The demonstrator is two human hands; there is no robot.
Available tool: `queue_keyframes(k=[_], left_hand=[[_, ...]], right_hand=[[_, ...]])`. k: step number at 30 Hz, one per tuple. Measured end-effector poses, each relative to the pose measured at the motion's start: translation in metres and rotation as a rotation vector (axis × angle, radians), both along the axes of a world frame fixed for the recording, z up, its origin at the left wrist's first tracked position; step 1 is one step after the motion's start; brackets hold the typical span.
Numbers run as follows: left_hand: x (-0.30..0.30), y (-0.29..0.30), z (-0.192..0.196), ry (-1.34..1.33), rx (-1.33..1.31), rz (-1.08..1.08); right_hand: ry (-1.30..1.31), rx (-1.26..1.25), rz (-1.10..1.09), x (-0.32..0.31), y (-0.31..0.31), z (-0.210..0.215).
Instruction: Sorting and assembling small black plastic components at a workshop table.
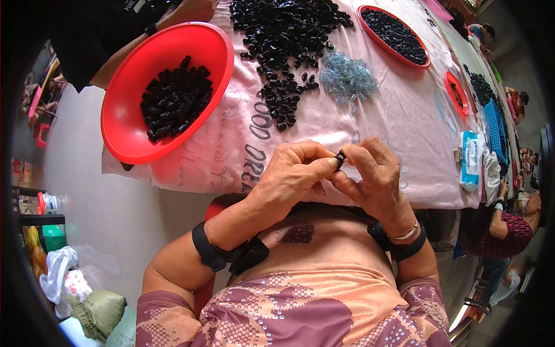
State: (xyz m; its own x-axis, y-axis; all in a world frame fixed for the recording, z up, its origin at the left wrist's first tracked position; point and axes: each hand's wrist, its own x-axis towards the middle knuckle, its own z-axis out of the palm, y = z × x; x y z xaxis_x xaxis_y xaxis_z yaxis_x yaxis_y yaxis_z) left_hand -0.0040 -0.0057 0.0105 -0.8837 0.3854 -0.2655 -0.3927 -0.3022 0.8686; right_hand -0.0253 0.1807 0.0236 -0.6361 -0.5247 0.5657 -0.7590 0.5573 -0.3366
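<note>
Both hands pinching one tiny black clip [340, 159] just above the tabletop [404, 115] edge.

Its long axis runs roughly up-down, slightly tilted. Left hand [292, 173] and right hand [373, 173] fingers are closed tight on it. Pile of black pieces [283, 40], springs [347, 75] and a red bowl [124, 98] sit beyond.

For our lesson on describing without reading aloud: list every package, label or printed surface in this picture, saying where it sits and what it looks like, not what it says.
Soft pack: right edge of the table, rectangular, white with blue print.
Printed tablecloth: covers the table, pink with dark lettering near its front edge.
Plastic bottle: on a shelf at far left, clear with a red cap and a label too small to make out.
No screens or signs show.
</note>
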Motion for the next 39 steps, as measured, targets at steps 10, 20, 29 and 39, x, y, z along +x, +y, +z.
queue_keyframes(k=[10, 20, 29, 39], left_hand=[[0.001, 0.001, -0.001, 0.074, -0.06, -0.016], [0.0, 0.001, -0.001, 0.139, -0.096, -0.035], [0.0, 0.0, 0.003, 0.009, -0.07, -0.056], [0.0, 0.003, 0.002, 0.146, -0.133, -0.016]], right_hand=[[-0.011, 0.005, 0.081, -0.005, 0.002, -0.001], [-0.013, 0.041, 0.103, -0.004, 0.004, 0.002], [-0.06, -0.056, 0.108, -0.002, 0.001, -0.006], [-0.046, 0.229, -0.002, 0.0, 0.0, 0.013]])
